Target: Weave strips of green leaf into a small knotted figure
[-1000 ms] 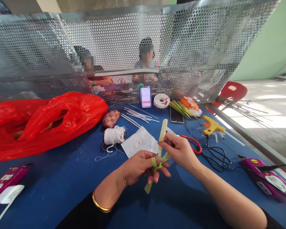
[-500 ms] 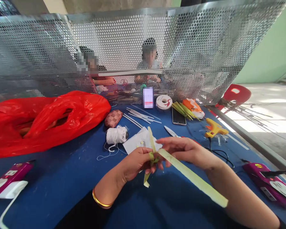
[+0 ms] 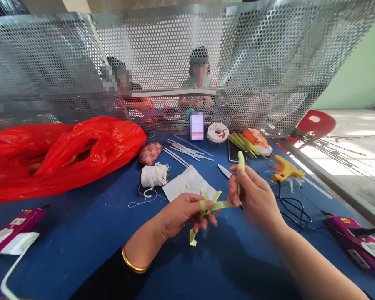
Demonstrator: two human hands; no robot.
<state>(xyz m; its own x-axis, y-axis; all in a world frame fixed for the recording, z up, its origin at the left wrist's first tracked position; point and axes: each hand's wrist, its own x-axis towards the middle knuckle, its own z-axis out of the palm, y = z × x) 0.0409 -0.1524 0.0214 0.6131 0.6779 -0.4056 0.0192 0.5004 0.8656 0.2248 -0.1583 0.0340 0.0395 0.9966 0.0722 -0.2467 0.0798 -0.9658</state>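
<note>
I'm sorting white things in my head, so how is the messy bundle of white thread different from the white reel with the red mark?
The thread bundle looks messy, with loose strands trailing from it, while the reel looks smooth and neat.
The bundle lies on its side, but the reel shows its flat round face.
The bundle's wound part looks all white, while the reel has a red mark.
Both are mostly white and sit on the blue table.

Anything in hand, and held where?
Green leaf strips: left hand pinches the folded part; right hand grips one strip toward its free end.
</note>
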